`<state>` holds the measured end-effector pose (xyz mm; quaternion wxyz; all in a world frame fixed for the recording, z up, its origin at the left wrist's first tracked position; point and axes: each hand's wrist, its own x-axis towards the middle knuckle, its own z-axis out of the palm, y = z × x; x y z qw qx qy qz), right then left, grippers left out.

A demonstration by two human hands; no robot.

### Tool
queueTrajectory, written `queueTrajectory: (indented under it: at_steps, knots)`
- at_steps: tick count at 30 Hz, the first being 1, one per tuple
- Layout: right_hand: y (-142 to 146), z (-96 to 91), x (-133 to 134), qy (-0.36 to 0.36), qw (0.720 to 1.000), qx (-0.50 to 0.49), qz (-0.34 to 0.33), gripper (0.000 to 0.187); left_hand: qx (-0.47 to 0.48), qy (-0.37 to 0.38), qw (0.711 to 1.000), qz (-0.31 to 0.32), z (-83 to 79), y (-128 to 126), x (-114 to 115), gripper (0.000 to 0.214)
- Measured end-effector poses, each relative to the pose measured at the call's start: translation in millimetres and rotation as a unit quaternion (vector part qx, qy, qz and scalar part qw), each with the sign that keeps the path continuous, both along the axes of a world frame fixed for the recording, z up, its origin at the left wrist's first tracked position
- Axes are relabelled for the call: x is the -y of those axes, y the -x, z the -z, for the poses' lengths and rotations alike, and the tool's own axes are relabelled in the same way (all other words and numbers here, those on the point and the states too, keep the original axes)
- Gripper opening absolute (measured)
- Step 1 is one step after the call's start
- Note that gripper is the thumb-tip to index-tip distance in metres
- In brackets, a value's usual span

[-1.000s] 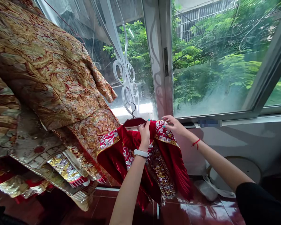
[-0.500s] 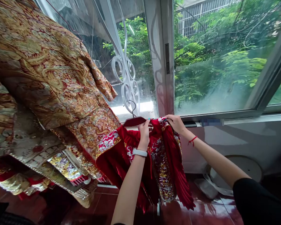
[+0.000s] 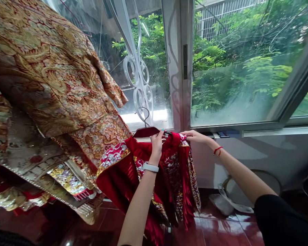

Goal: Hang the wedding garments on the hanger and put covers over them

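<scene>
A red embroidered jacket (image 3: 133, 167) with silver and gold trim hangs open in front of me. Its dark red hanger (image 3: 146, 132) has a metal hook standing up beside the white scrollwork. My left hand (image 3: 157, 140) is closed on the hanger near the jacket's collar, with a pale band on the wrist. At the jacket's right shoulder my right hand (image 3: 196, 136) grips the edge of the cloth; a red string bracelet circles that wrist. The ends of the fingers of both hands are partly hidden.
To the left hangs a large gold patterned robe (image 3: 66, 82), with other decorated garments (image 3: 69, 177) below it. A white scrollwork metal rack (image 3: 137, 75) stands before the window (image 3: 236, 75). Phone-like dark objects (image 3: 223, 134) lie on the sill. A plastic bag (image 3: 222, 204) rests on the red tiles.
The jacket's right shoulder has dropped slightly, with my right hand moving a little lower along with it. More of the front lining shows at left. My left hand stays on the hanger.
</scene>
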<state>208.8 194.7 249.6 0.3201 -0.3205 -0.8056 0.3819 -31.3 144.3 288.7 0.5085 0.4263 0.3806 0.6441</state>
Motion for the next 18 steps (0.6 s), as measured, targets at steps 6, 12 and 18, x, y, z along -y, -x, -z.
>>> queueTrajectory:
  at_steps: [6,12,18]
  knots:
    - [36.1,17.1,21.6,-0.09,0.993,-0.025,0.069,0.065,0.004,-0.002,1.0,-0.003,0.3,-2.4,-0.5,0.022]
    - [75.6,31.9,36.7,-0.258,0.934,-0.089,0.233,0.035,0.001,-0.021,1.0,-0.013,3.9,-2.7,1.0,0.023]
    - [73.3,12.3,35.9,-0.307,0.919,-0.055,0.242,0.041,0.007,-0.003,1.0,-0.005,2.5,-0.9,4.5,0.025]
